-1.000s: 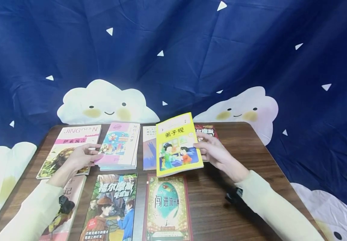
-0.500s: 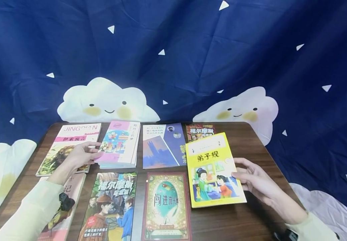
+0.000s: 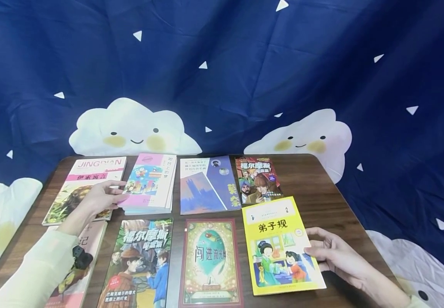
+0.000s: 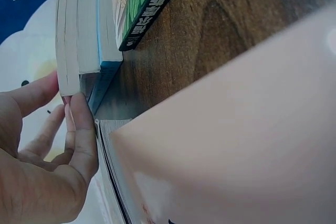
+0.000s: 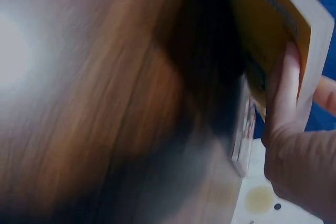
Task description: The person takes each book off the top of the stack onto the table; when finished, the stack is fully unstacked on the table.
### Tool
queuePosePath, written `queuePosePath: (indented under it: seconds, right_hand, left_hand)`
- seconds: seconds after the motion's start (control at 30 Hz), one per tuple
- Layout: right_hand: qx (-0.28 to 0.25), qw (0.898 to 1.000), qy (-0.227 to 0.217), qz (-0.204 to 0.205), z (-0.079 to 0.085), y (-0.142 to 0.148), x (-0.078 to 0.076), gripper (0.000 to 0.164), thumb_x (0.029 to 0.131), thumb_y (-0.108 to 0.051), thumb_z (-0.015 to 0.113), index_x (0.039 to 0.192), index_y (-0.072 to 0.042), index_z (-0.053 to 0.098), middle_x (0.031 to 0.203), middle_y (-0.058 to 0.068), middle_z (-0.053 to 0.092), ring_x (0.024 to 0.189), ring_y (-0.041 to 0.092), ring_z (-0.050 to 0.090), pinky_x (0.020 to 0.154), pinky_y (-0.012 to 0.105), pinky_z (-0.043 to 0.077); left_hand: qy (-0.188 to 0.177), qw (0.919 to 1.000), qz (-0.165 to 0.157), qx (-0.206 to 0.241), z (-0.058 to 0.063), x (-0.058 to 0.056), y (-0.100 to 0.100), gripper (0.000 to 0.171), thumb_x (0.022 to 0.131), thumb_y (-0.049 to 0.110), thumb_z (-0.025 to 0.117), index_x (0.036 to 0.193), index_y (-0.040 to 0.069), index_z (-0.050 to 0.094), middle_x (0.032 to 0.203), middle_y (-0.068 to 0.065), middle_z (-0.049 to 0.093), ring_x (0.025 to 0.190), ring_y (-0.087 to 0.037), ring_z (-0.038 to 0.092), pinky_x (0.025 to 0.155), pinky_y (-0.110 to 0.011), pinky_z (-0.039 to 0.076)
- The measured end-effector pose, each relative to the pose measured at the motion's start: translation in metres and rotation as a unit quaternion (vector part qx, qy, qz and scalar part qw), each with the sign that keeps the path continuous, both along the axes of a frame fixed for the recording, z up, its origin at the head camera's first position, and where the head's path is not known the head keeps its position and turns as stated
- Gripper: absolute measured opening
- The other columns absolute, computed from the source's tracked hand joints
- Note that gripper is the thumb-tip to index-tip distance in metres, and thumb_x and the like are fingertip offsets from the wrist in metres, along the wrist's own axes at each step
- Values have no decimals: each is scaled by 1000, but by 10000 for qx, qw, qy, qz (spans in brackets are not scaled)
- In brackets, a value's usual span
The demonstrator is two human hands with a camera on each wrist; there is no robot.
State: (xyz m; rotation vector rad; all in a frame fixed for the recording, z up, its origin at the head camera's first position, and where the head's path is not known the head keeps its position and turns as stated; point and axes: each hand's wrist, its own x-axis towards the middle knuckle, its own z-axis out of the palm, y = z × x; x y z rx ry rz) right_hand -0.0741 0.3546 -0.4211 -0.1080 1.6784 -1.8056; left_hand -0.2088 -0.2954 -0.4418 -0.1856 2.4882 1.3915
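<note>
My right hand (image 3: 335, 256) pinches a yellow paperback book (image 3: 283, 246) by its right edge. In the right wrist view the book (image 5: 270, 30) stands off the wood, with fingers on its underside and the thumb on the other face. My left hand (image 3: 100, 199) pinches the left edge of a pink-and-white book (image 3: 149, 182), which tops a small stack. The left wrist view shows the stack's page edges (image 4: 68, 30), with the fingertips at its corner and a blue-covered book (image 4: 105, 77) lower down.
On the wooden table (image 3: 314, 188) lie a JINGDIAN book (image 3: 91, 171), a purple-blue book (image 3: 210, 188) and a dark red comic-style book (image 3: 260, 179) in the back row. In front are a pink book (image 3: 87, 256), a detective book (image 3: 137, 265) and a red-framed book (image 3: 210, 265).
The yellow book has moved right and toward me in my right hand, from over the purple-blue book to beside the red-framed one, uncovering the dark red book. My left hand keeps its place.
</note>
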Motion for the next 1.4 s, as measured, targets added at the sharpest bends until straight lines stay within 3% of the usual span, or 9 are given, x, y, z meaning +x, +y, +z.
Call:
queuePosePath:
  seconds: [0.33,0.47,0.6,0.7,0.83,1.03,1.17,1.4]
  right_hand:
    - [1015,9947,46,141,-15,4,-9,49,104,-8,63,141,10,38,111,7,78,97,23,78,79,39,69]
    - [1914,9806,370,206,-16,7,-15,54,102,-13,67,140,17,42,101,5,75,86,18,76,70,35,69]
    - [2346,9675,931,127,-10,9,-27,54,102,-12,67,140,20,45,96,9,72,76,14,71,64,34,68]
    - [2269,9656,1267,-49,-4,1,-42,55,103,-10,66,142,20,43,97,11,73,76,14,73,65,35,68]
    - [1967,9705,1367,-275,0,-23,-64,57,102,-11,68,144,18,43,101,11,75,80,16,75,72,36,69]
    - [1541,9810,981,-655,-6,-78,-102,55,101,-12,70,145,12,48,104,12,77,84,16,77,82,36,69]
    - [1217,9859,806,-823,-11,-123,-128,52,103,-11,67,147,9,49,110,16,78,82,13,77,81,33,69]
    - [851,9916,479,-848,-20,-200,-163,48,105,-8,61,150,6,50,128,30,69,83,15,77,83,31,68]
  left_hand:
    - [48,10000,13,-8,0,0,-2,69,102,26,73,157,-2,43,131,-24,62,83,-7,69,75,-24,65]
    - [84,10000,25,27,-1,-1,0,68,102,24,73,157,-2,43,126,-20,64,82,-6,69,74,-24,65]
    - [68,9999,49,63,-2,-2,0,69,101,25,74,157,-1,43,125,-17,64,83,-6,69,74,-24,65]
    - [53,10000,64,50,-2,-2,-1,69,101,25,74,157,-1,43,125,-18,64,83,-6,69,74,-23,65]
    - [47,9999,76,62,-3,-2,-2,69,101,25,74,157,-1,43,125,-17,64,82,-5,69,74,-23,65]
    - [36,9999,66,119,-2,-3,-2,70,101,24,74,157,-2,42,121,-13,66,82,-4,68,73,-23,65]
    - [34,9999,69,106,-2,-2,-1,69,101,25,74,157,-2,43,119,-10,66,82,-4,68,74,-23,65]
    - [19,10000,-33,56,-1,0,-1,70,102,28,73,157,-4,43,132,-22,62,85,-5,69,77,-24,66]
